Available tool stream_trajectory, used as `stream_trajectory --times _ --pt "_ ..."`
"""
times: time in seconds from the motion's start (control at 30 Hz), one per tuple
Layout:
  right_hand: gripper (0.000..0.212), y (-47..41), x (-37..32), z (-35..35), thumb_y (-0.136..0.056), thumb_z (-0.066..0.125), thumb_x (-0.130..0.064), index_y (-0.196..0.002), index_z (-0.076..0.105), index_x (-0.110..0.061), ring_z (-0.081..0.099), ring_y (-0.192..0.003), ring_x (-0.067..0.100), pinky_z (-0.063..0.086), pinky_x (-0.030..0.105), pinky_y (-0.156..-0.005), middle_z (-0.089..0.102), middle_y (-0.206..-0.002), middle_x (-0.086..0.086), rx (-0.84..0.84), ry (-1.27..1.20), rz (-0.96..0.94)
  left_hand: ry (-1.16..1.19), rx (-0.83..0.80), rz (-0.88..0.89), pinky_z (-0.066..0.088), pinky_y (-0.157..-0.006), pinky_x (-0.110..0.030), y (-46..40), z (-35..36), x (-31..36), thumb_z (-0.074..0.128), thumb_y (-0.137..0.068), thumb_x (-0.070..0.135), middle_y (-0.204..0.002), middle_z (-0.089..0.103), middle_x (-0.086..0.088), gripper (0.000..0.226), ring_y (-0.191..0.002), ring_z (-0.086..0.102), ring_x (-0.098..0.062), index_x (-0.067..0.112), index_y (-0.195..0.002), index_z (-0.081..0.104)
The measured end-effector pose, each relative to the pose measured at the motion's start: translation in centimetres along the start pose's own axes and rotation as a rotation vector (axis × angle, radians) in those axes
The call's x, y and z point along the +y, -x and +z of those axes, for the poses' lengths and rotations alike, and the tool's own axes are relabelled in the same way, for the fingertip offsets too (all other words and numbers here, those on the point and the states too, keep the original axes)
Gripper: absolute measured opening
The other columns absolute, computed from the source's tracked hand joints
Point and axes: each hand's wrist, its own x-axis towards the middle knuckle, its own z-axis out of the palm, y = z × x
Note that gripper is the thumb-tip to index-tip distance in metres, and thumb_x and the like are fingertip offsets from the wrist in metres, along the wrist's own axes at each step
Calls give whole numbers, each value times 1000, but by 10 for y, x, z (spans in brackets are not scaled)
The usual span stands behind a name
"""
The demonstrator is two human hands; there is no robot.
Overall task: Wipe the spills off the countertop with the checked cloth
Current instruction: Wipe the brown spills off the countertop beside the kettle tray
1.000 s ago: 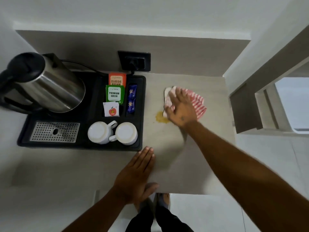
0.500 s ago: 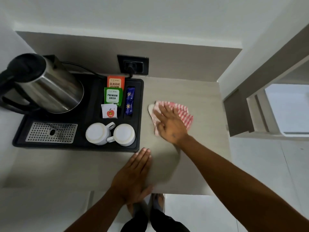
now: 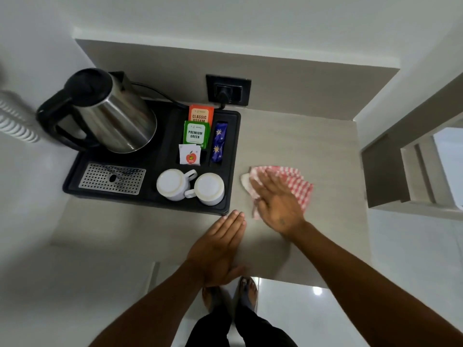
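The red-and-white checked cloth (image 3: 299, 186) lies bunched on the beige countertop (image 3: 300, 141), just right of the black tray. My right hand (image 3: 276, 204) presses flat on the cloth with fingers spread, covering its left and lower part. My left hand (image 3: 220, 246) rests flat on the countertop near its front edge, fingers together and pointing at the tray's corner, holding nothing. No spill shows on the bare surface around the cloth; what lies under the cloth is hidden.
A black tray (image 3: 235, 156) fills the left of the counter with a steel kettle (image 3: 112, 113), two upturned white cups (image 3: 190, 187) and tea sachets (image 3: 196, 132). A wall socket (image 3: 228, 90) sits behind. A wall edge (image 3: 375, 169) bounds the right side.
My right hand has dragged the cloth toward me and to the left over the yellow spill seen a second ago; the spill no longer shows. My left hand has stayed put.
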Motion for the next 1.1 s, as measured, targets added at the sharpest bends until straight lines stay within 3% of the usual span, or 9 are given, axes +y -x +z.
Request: stream_trajectory --times 0.13,0.2,0.33,0.47,0.6,0.73,0.83,1.0,1.1 --pt "63 1 40 -21 -95 25 -40 -151 43 -16 21 -152 40 13 49 -125 31 -162 17 76 -17 175 -7 11 -11 8 -130 -49 0 2 0 43 -98 64 -171 11 -23 97 -160 -3 -33 -2 -160 10" --pt "60 -27 38 -24 -98 29 -38 -152 42 -16 18 -153 38 8 45 -125 29 -163 17 91 -27 227 -16 8 -1 4 -130 -47 0 1 0 44 -97 62 -171 10 -23 96 -160 -2 -34 -2 -160 10" --pt "52 -35 7 -7 -103 37 -33 -154 38 -23 11 -155 32 0 43 -125 25 -166 9 28 -47 106 -25 -17 -8 10 -130 -50 2 0 0 37 -99 65 -171 9 -23 95 -160 -2 -34 -2 -161 9" --pt "55 41 7 11 -99 33 -39 -152 41 -28 15 -155 30 8 48 -127 28 -165 7 9 -10 34 -38 -19 -26 12 -129 -50 3 2 1 31 -102 68 -172 5 -22 95 -160 -3 -32 -2 -161 5" --pt "65 97 56 -1 -95 34 -59 -154 34 -33 13 -155 33 5 50 -126 19 -167 14 89 39 297 -48 -17 -32 11 -130 -50 4 2 2 23 -102 69 -172 4 -22 94 -160 -3 -32 -2 -161 4" --pt "74 55 59 -12 -90 38 -71 -153 36 -32 16 -154 33 11 53 -124 23 -166 13 169 26 493 -66 -7 -33 10 -130 -49 3 2 2 24 -102 69 -171 4 -23 95 -160 -2 -33 -3 -160 5" --pt "74 47 22 0 -90 44 -68 -154 34 -32 15 -155 32 11 47 -124 21 -167 14 147 -28 466 -75 -11 -39 10 -130 -49 3 2 3 27 -102 68 -171 6 -24 95 -160 1 -34 -3 -160 6" --pt "63 127 -28 34 -97 38 -51 -156 32 -29 12 -155 31 11 51 -126 21 -166 14 129 8 284 -75 -15 -26 15 -129 -52 5 3 2 27 -101 67 -171 5 -26 95 -160 0 -36 -5 -160 6" --pt "58 182 -5 31 -99 35 -49 -154 35 -31 18 -154 30 20 55 -123 26 -165 12 142 -5 402 -84 -33 -30 14 -129 -52 4 2 3 22 -101 69 -171 1 -25 97 -160 -2 -35 -5 -160 1"
